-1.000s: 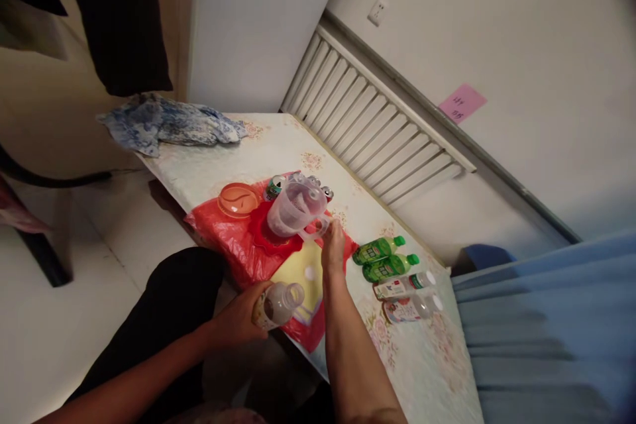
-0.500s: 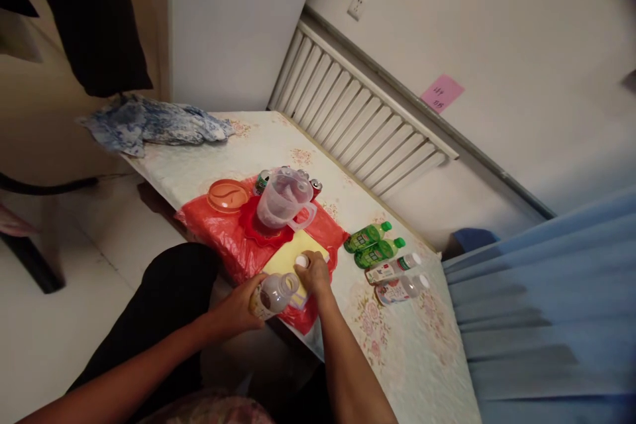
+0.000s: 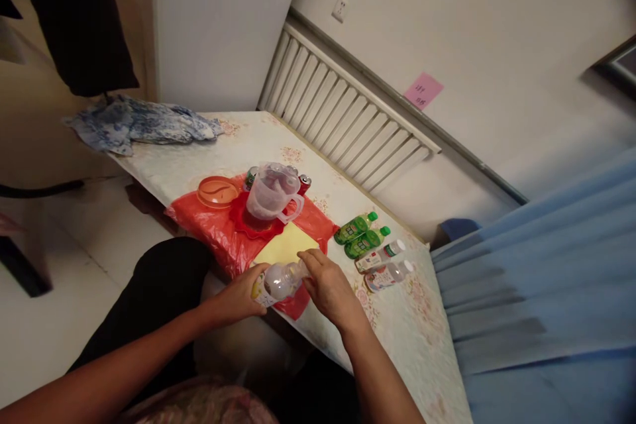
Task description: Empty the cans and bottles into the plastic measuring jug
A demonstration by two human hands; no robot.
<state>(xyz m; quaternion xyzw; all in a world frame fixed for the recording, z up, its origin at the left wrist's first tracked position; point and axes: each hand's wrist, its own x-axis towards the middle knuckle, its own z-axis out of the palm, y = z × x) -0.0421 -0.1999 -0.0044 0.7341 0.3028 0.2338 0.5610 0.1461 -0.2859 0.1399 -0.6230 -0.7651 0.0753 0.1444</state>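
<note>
My left hand (image 3: 241,296) is wrapped round a clear plastic bottle (image 3: 281,280) with a yellow and white label, held tilted over the table's front edge. My right hand (image 3: 325,281) is at the bottle's mouth, fingers closed round its neck end; the white cap is hidden by the fingers. Just beyond lies a yellow cloth or pad (image 3: 287,243) on a red plastic sheet (image 3: 199,218). A clear pitcher (image 3: 271,195) stands on a red scalloped dish (image 3: 238,215).
An orange round dish (image 3: 217,192) is left of the pitcher, and cans (image 3: 305,182) stand behind it. Green bottles (image 3: 355,228) and clear bottles (image 3: 385,276) lie at the right. A patterned cloth (image 3: 159,124) lies far left.
My right hand has come to the bottle's mouth, where before it held a white cap above the yellow pad. The whole view has shifted slightly.
</note>
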